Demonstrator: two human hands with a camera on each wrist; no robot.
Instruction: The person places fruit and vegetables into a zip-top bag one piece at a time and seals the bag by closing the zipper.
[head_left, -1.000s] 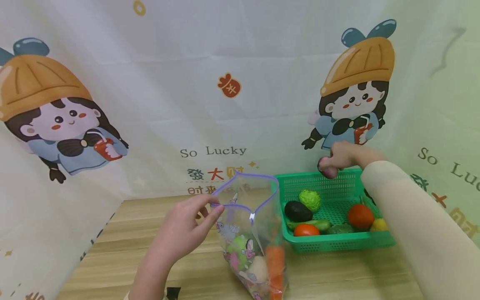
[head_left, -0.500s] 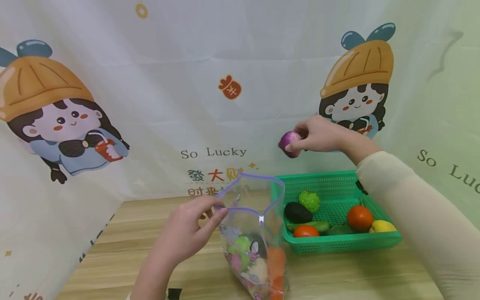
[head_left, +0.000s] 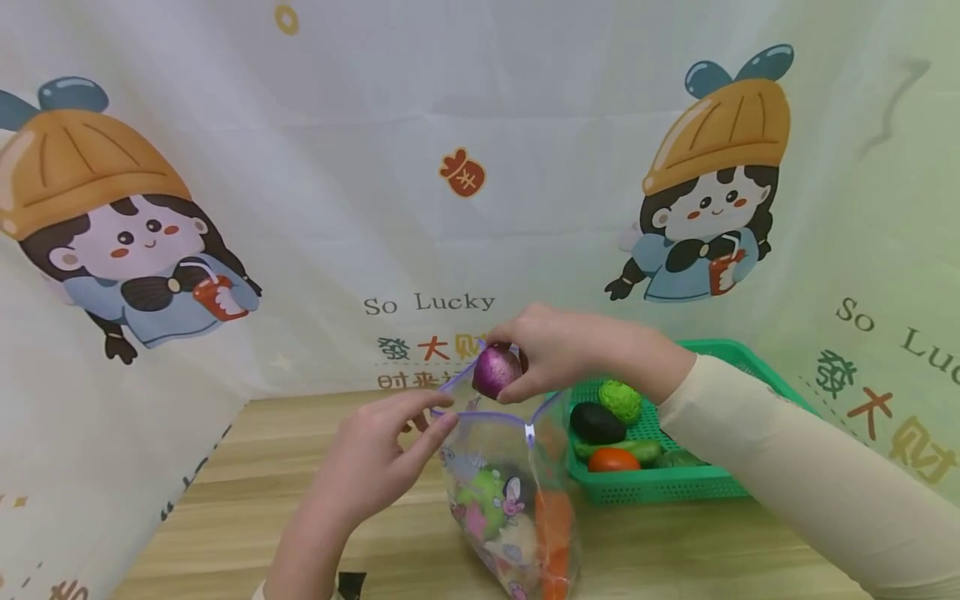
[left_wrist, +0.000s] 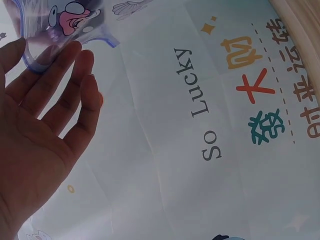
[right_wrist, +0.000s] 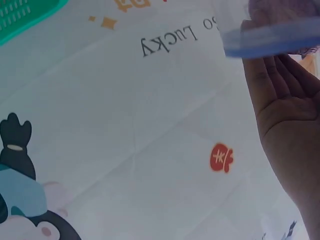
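Purple and shiny, a round onion (head_left: 497, 372) has just come across from above the bright green plastic basket (head_left: 675, 487). Now the right grip (head_left: 551, 346) has it right at the open mouth of a clear plastic bag (head_left: 487, 437) with a purple zip edge. That seems to mean the carrying part is nearly done, but the letting go is not. I cannot tell if the bottom of the onion is already below the edge.

The right grip holds the onion tight, with the thumb on the near side and fingers over the top. The left grip (head_left: 382, 442) has stayed in its place and pinches the purple edge, just below and left of the right grip. This seems to help keep the mouth wide.

The onion looks smooth, with pale streaks and a dark patch up by the fingers. It looks like it would fit through the mouth with ease.

Down below both grips, the bag stands on the pale wooden bench (head_left: 247, 483). An orange carrot shape (head_left: 553, 533) shows through its side. To the right of the onion and lower down, the basket has a dark oval avocado (head_left: 597, 423) and a round red-orange tomato (head_left: 613, 460) in it.
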